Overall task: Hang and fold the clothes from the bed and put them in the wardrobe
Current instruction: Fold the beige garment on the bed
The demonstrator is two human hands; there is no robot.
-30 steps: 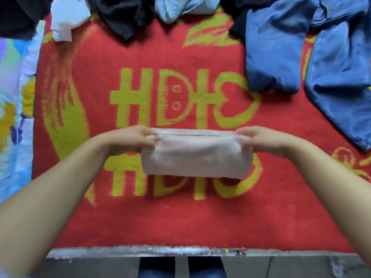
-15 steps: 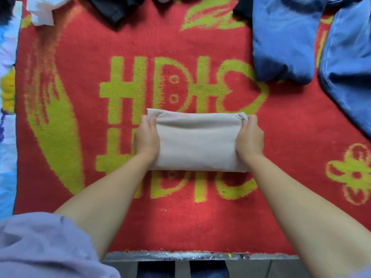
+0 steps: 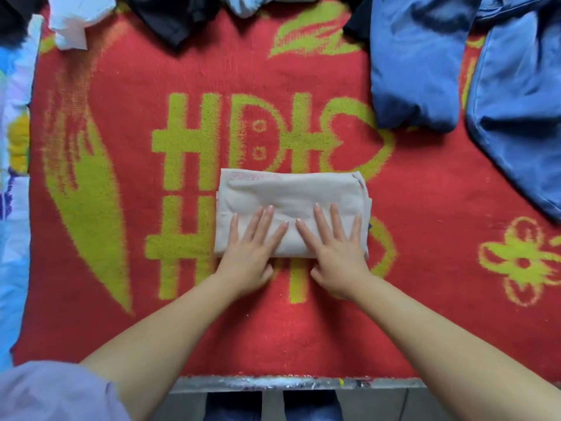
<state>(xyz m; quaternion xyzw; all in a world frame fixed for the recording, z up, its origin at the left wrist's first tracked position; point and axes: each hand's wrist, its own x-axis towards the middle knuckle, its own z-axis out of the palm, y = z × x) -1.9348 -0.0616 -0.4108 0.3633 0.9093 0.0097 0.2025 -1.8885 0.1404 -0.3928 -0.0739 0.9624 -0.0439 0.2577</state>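
The folded beige garment (image 3: 291,208) lies flat on the red and yellow blanket (image 3: 425,314) that covers the bed, near the middle of the view and directly ahead of the person, with its long axis running left to right across the body. Both hands rest on its near half: the left hand (image 3: 249,247) on the left part and the right hand (image 3: 337,247) on the right part, side by side with index fingertips almost meeting at the garment's centre. Neither grip has hold of anything; the fingers of both hands lie straight and spread, palms down, pressing the cloth flat. Since the garment sits squarely between the two hands, neither is nearer, and lifting it likely calls for each hand to slide outward to a short end or under the near edge. The far edge, with faint printed lines, lies beyond the fingertips. Well apart, at the far right, blue denim clothes (image 3: 455,71) lie spread; a dark garment (image 3: 173,16) and a white item (image 3: 76,22) sit along the far edge, and a patterned sheet (image 3: 15,177) lies to the left. Nothing stands between the hands and the garment. The wardrobe is not in view.
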